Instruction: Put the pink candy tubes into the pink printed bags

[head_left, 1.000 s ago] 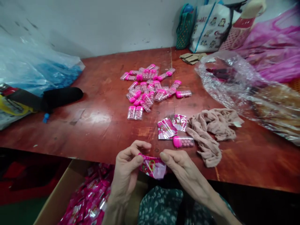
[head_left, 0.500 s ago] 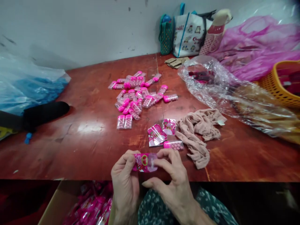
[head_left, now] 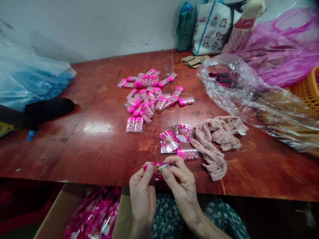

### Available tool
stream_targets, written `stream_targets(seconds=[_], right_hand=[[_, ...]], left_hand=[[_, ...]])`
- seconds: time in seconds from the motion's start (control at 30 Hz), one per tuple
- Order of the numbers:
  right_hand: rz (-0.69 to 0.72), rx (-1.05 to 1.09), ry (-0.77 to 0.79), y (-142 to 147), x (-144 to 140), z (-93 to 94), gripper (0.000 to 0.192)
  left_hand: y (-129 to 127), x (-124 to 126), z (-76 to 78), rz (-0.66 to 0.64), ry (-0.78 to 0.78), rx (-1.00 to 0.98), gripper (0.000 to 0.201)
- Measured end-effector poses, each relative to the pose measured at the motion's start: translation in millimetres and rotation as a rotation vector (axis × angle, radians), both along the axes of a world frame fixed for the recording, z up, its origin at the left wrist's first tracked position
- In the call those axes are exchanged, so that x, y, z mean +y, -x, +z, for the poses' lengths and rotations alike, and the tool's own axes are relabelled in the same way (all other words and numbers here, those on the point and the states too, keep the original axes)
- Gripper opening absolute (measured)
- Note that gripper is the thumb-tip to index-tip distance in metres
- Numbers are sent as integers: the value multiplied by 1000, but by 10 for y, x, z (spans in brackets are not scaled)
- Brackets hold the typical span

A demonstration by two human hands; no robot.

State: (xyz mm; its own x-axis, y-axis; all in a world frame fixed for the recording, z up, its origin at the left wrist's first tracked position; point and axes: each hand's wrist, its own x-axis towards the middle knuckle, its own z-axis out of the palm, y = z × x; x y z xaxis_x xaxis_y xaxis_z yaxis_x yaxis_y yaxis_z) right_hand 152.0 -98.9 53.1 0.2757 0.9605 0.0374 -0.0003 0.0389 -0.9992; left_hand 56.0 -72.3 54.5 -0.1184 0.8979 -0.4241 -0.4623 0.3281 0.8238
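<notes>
Between both hands, over the table's front edge, is a pink printed plastic sleeve (head_left: 157,170). My left hand (head_left: 143,192) pinches its left end, thumb on top. The right end sits between the thumb and fingers of my right hand (head_left: 183,189), which hide part of it. Just beyond my right fingers lies a clear bottle of pink candies with a pink cap (head_left: 190,154). Flat pink printed sleeves (head_left: 170,141) lie behind that. Farther back spreads a loose pile of similar capped candy bottles (head_left: 147,103), with two standing side by side at its front.
A crumpled beige cloth (head_left: 218,146) lies to the right, beside clear plastic wrap (head_left: 231,89). At left are a bag of blue items (head_left: 47,83) and a black object (head_left: 50,111). Below the table, a cardboard box (head_left: 53,212) holds pink packets. Bags stand against the wall.
My right thumb has closed onto the sleeve, where it was apart from it before. Both hands sit slightly farther right in the picture, and the camera view has shifted.
</notes>
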Motion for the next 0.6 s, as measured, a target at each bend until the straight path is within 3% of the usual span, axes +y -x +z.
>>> stream_targets(seconds=[0.1,0.2,0.4,0.5,0.6], right_hand=[[-5,-36,-47,-13,41,2,8],[13,-85,-81,-35,87,-5,5],[5,-13,-16,-37,133,-58,27],[35,43,-24,-59,131,-54,28],[63,35,-106,-101,124,-35,16]], left_hand=[[-5,33,-22,93,-7,41,17],[13,86,-30,63,-54,119,21],[55,108,-36,-27,-282,156,23],[46,117,-18,-92,-262,144,18],[9,163,3,-68,-215,162,4]])
